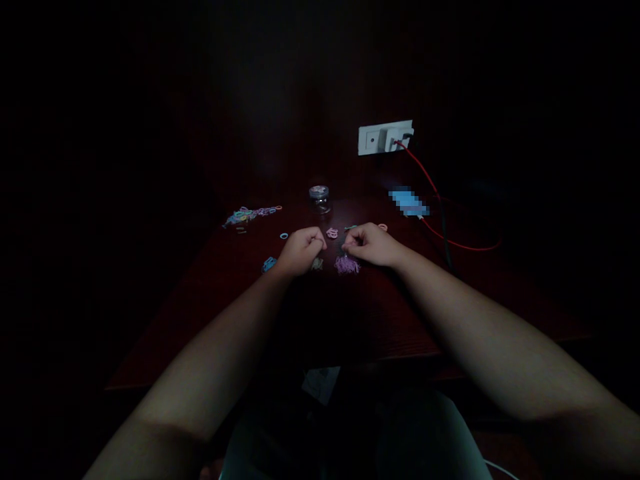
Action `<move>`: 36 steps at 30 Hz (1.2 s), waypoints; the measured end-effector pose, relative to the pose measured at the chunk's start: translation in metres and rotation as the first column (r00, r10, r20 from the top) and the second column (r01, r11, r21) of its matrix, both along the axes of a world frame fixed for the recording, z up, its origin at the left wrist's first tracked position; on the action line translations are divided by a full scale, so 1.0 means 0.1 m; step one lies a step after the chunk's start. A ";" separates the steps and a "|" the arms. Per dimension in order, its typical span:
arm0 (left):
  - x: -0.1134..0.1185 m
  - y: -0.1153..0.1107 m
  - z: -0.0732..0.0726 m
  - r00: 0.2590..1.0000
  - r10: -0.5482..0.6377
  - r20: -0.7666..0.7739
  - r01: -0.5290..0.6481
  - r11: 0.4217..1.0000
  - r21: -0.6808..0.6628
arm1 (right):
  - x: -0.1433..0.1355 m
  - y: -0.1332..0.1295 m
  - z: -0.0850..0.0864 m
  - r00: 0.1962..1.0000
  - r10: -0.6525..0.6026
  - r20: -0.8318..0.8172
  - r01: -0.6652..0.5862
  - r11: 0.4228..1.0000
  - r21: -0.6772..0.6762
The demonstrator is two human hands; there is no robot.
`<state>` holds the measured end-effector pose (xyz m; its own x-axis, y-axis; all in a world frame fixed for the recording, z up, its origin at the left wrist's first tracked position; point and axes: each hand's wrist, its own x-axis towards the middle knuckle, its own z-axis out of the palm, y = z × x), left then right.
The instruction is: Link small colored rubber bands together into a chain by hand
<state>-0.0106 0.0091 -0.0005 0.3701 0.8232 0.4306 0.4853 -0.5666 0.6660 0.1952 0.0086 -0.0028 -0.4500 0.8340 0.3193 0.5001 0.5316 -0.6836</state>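
Note:
Small hair ties lie in colour groups on the dark red table [320, 313]. My left hand [303, 250] is curled closed between a blue pile [269, 265] and an olive pile [317, 265], partly covering the olive one; what its fingers hold is hidden. My right hand [371, 244] pinches just above a purple pile [347, 265]; a small pale bit shows at its fingertips, too small to name. Pink hair ties [332, 233] lie between the hands. Beyond my right hand are a few green ones [351, 228] and an orange one [383, 227].
A mixed heap of hair ties [250, 215] lies at the back left, and a single blue tie [284, 236] nearer. A lidded clear jar [320, 199] stands at the back. On the right, a red cable [425, 170] runs from the wall socket [373, 139] to a lit, blurred-out phone [409, 201].

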 end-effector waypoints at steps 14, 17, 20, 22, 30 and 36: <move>0.02 0.00 0.00 0.999 -0.035 -0.004 0.035 0.999 -0.001 | 0.03 0.06 -0.08 0.998 -0.004 0.069 0.005 1.000 -0.013; 0.03 0.00 0.01 1.000 -0.017 -0.008 0.017 1.000 -0.001 | 0.02 0.06 -0.08 0.998 -0.002 0.062 0.003 1.000 -0.015; 0.03 0.00 0.01 1.000 -0.006 -0.007 0.007 1.000 0.002 | 0.03 0.07 -0.10 0.999 0.012 0.044 -0.012 1.000 -0.009; 0.02 0.00 0.00 1.000 -0.003 -0.007 0.003 1.000 0.007 | 0.03 0.08 -0.10 0.999 0.013 0.036 -0.013 1.000 0.003; 0.03 -0.01 0.00 1.000 -0.003 -0.002 0.003 0.999 -0.042 | 0.00 0.07 -0.09 1.000 -0.008 0.008 0.008 1.000 0.006; 0.02 0.00 -0.01 1.000 -0.018 -0.016 0.017 1.000 -0.024 | -0.03 0.04 -0.06 1.000 -0.011 0.014 0.010 1.000 0.014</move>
